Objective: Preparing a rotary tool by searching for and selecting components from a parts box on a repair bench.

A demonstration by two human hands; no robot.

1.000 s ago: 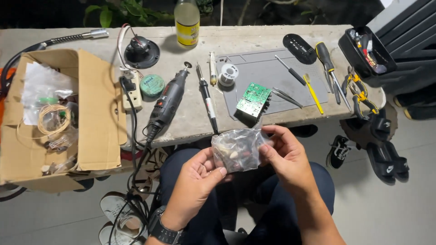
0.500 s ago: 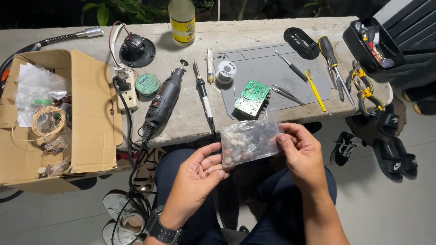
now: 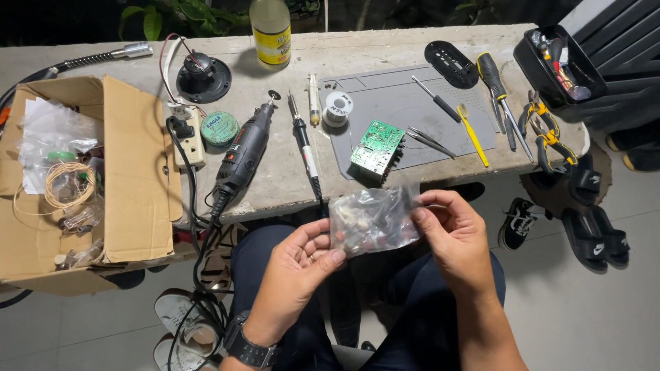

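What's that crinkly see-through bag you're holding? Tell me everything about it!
The small clear plastic bag is crinkled and shiny, stuffed with many tiny bits in brownish, reddish and pale colours, too small to identify. It is held level above the person's lap, just in front of the table edge. The left hand pinches its left end and the right hand pinches its right end. Nothing else touches it.

A pale concrete bench runs across the scene, lit brightly from above, with darkness and green leaves behind it. A grey mat lies on its right half. Below is a light tiled floor, where sneakers and black sandals lie near the bench's right end.
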